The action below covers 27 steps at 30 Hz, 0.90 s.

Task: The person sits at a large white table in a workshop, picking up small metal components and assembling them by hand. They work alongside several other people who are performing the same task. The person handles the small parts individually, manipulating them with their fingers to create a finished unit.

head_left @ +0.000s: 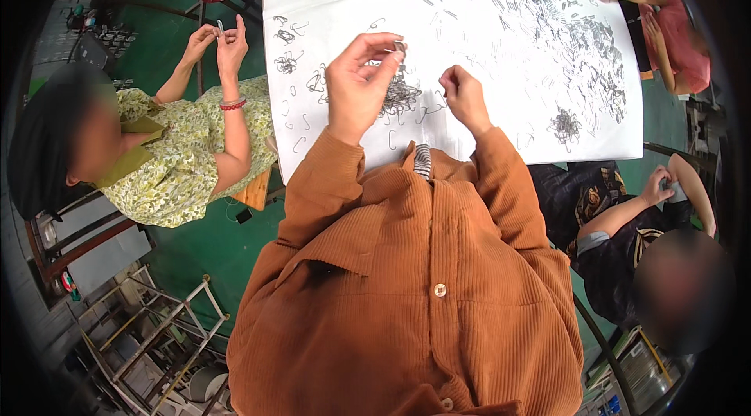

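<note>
Above the white table (469,32), my left hand (361,83) pinches a small dark metal clip (400,46) between thumb and fingertips. My right hand (465,97) is a short way to the right, its fingers curled together; whatever they may hold is too small to make out. A tangled pile of thin bent wire hooks (400,97) lies on the tabletop between my hands, partly behind the left one. One loose wire hook (392,140) rests close to my left wrist.
Many small dark metal pieces (602,64) are scattered over the right of the table. Another wire pile (565,126) lies near its right front edge. Co-workers sit around: one in a patterned shirt (188,158) at left, others at right and far left. A metal frame (149,338) stands lower left.
</note>
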Motion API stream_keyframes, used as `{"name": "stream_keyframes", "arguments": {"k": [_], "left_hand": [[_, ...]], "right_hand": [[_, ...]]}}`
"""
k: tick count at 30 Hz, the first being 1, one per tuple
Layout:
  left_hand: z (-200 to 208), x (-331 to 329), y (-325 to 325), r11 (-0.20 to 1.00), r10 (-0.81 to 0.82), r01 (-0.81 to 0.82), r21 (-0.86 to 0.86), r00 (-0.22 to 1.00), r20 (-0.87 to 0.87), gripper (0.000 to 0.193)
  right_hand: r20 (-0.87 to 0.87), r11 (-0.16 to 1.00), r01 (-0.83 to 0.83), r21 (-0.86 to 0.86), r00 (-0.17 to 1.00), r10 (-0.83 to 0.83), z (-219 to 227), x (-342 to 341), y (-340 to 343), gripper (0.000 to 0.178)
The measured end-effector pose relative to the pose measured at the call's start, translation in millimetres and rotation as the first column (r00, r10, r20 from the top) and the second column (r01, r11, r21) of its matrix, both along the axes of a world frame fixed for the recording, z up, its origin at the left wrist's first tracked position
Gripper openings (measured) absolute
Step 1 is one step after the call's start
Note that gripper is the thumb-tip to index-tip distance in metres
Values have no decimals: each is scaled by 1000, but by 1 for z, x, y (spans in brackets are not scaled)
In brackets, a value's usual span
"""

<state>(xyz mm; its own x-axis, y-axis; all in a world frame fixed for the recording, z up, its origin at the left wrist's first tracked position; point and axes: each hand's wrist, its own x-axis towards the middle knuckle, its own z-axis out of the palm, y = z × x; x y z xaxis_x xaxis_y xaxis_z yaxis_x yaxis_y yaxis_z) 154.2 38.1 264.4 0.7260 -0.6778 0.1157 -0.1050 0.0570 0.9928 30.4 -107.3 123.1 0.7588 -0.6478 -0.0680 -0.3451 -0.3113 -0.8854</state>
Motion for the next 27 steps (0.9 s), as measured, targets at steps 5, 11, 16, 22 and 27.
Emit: {"name": "stream_keyframes", "arguments": {"k": [5,11,16,22,27], "left_hand": [[1,-11,-6,999,-37,38,25,998,-42,23],[12,-23,-16,997,-57,58,44,998,-25,24],[13,-29,-17,998,-39,36,48,997,62,28],[19,-36,-16,987,-136,135,90,991,10,33],[2,2,-28,960,-274,263,101,954,122,37]], "right_hand": [[472,842,-192,504,878,-83,134,2,22,6],[546,904,-114,411,825,-144,135,2,21,6],[569,894,-104,437,801,-185,137,4,24,6],[594,871,-92,483,765,-248,142,-6,29,6],[605,944,9,329,766,-218,172,-50,38,10]]}}
